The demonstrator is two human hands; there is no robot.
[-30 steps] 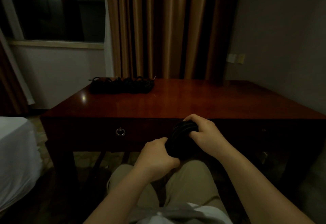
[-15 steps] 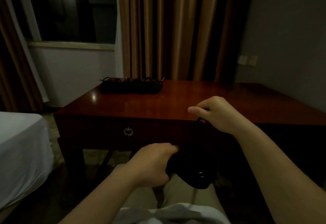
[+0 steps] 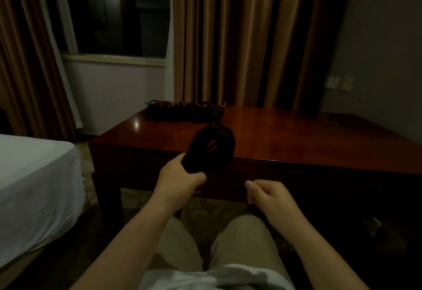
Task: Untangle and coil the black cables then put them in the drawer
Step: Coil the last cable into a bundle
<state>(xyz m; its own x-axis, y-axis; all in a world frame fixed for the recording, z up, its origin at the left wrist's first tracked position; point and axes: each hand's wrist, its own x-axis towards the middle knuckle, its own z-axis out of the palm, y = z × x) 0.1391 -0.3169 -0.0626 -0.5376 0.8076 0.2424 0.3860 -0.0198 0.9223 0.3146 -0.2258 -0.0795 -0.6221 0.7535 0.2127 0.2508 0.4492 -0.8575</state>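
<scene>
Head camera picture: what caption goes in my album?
Left hand lifts a coiled black cable before the wooden desk.

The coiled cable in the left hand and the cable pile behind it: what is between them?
Only bare desk top separates coiled cable from cable pile, head view.

Left hand gripping a coiled black cable, raised over the front edge of a reddish wooden desk. Right hand loosely curled and empty, low in front of the desk's dark front panel. More black cables heaped at the far left corner, curtains behind, white bed at left.
</scene>
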